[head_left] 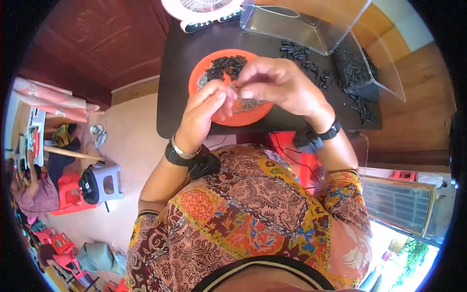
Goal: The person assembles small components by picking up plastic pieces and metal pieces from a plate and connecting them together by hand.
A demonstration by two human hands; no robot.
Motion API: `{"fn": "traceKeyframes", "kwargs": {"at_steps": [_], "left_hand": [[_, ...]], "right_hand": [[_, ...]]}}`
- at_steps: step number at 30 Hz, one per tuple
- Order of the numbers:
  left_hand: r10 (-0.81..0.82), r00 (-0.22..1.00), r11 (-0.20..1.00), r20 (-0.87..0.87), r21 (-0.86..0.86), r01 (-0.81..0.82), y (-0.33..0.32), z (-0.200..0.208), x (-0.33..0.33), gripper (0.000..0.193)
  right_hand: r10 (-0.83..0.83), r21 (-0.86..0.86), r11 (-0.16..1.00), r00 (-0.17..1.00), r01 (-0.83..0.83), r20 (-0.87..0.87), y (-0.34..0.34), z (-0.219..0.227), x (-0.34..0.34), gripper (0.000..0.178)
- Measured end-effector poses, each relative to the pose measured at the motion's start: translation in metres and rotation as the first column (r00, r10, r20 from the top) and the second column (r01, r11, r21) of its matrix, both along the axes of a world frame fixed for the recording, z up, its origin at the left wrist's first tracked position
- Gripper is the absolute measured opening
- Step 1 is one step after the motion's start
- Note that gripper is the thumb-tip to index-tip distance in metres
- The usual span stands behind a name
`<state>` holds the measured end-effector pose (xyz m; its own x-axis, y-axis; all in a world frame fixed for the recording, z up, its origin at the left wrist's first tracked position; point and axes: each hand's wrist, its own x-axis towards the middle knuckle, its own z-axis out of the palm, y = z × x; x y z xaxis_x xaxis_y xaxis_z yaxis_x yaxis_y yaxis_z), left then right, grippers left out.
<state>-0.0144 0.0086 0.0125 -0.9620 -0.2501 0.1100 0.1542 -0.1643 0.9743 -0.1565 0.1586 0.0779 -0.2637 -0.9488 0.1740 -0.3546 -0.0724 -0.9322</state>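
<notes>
Below where both hands (197, 117) (292, 90) hover, black cylinders (228, 64) fill a round bowl (243, 120) partway.

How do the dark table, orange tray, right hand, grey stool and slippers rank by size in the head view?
1. Dark table
2. Orange tray and right hand, unranked: the hand is nearer the camera and covers part of the tray
3. Grey stool
4. Slippers

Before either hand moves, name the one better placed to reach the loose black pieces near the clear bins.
Right, most likely: the right hand is nearer those black pieces, while the left hand is farther away, to its left.
</notes>
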Motion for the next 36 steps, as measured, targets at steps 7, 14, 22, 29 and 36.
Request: {"fn": "traceKeyframes", "kwargs": {"at_steps": [7,14,22,29,36], "left_hand": [[-0.038,0.997,0.952,-0.069,0.301,0.057,-0.012,-0.001,0.006,0.022],[0.103,0.993,0.922,-0.066,0.382,-0.07,-0.012,-0.003,0.007,0.019],[0.07,0.995,0.958,-0.068,0.283,-0.048,-0.012,-0.003,0.006,0.017],[0.025,0.989,0.945,-0.145,0.328,0.024,-0.028,0.0,0.001,0.015],[0.118,0.972,0.915,-0.204,0.403,-0.027,-0.038,-0.008,0.014,0.018]], "right_hand": [[0.021,-0.099,0.995,0.997,-0.028,-0.07,-0.039,-0.015,0.018,0.01],[-0.266,-0.244,0.949,0.918,0.197,-0.293,-0.037,-0.033,0.031,0.029],[-0.387,-0.396,0.901,0.736,0.176,-0.556,-0.039,-0.032,0.034,0.026],[-0.32,-0.459,0.888,0.743,0.019,-0.587,-0.057,-0.022,0.014,0.02],[-0.14,-0.114,0.99,0.751,0.086,-0.645,-0.049,-0.05,0.002,0.021]]}}
